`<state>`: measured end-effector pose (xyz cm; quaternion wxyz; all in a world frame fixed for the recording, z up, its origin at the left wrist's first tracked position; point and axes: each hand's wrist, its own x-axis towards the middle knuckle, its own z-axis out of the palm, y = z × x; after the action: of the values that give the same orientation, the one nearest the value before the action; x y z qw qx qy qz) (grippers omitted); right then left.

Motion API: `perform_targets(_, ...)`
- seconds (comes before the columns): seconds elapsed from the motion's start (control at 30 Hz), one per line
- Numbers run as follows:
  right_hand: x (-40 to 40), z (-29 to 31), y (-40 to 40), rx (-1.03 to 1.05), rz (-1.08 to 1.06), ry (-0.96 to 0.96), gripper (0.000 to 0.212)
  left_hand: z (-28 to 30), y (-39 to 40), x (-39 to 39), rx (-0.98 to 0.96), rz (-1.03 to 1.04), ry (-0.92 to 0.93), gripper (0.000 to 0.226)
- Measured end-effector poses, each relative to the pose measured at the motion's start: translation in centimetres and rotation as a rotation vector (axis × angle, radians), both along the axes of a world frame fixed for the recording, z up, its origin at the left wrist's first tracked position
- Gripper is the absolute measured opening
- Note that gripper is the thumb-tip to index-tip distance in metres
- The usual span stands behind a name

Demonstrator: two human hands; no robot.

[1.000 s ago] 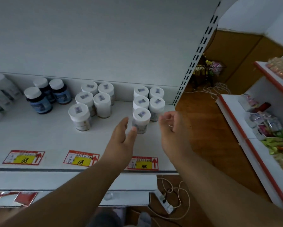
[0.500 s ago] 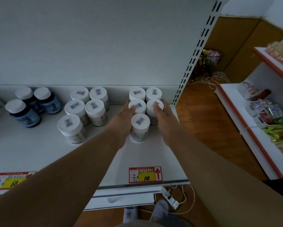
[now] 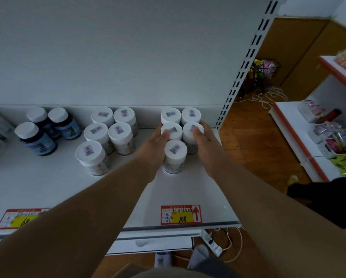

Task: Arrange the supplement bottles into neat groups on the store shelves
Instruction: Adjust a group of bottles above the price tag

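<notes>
Up close, five white supplement bottles stand upright in a tight cluster at the right end of a white shelf, each with a white screw cap bearing a small bluish sticker. The left hand curls round the middle-left bottle and the right hand round the middle-right one. Another white group and dark blue bottles stand further left.

Your white shelf carries white-capped supplement bottles, dark blue bottles and price tags.
</notes>
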<state>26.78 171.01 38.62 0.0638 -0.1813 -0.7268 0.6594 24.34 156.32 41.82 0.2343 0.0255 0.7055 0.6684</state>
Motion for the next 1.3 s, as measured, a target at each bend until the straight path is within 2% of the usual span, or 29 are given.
perform_targets(0.17, -0.1, 0.0, 0.3, 0.054, 0.010, -0.045, 0.028, 0.3, -0.2, 0.1, -0.016, -0.008, 0.003, 0.026)
perform_targets(0.23, 0.2, -0.3, 0.2, 0.105, -0.024, -0.041, 0.043, 0.3, -0.6, 0.1, -0.069, 0.010, 0.006, 0.031)
perform_targets(0.3, 1.4, -0.3, -0.3, 0.172, -0.106, -0.065, 0.058, -0.4, -1.5, 0.5, -0.217, -0.004, 0.073, 0.046)
perform_targets(0.4, 5.0, -0.5, -1.7, 0.366, -0.220, -0.050, 0.054, -2.3, -3.1, 2.2, -0.289, 0.076, 0.114, 0.030)
perform_targets(0.47, 7.2, -0.8, -2.9, 0.474, -0.148, -0.028, 0.048, -2.8, -3.9, 3.6, -0.322, 0.087, 0.139, 0.028)
perform_targets(0.57, 8.1, -1.4, -4.1, 0.521, 0.037, -0.024, 0.053, -2.7, -4.3, 5.0, -0.399, 0.018, 0.203, 0.031)
perform_targets(0.93, 6.8, -1.5, -5.3, 0.573, 0.041, 0.011, 0.042, -2.9, -4.6, 4.3, -0.422, 0.097, 0.240, 0.019)
perform_targets(1.17, 6.8, -1.7, -5.5, 0.557, 0.024, 0.008, 0.044, -3.1, -4.7, 3.9, -0.461, 0.069, 0.256, 0.020)
perform_targets(1.3, 7.1, -1.6, -5.8, 0.545, -0.012, 0.013, 0.040, -3.1, -4.9, 4.3, -0.443, 0.080, 0.253, 0.029)
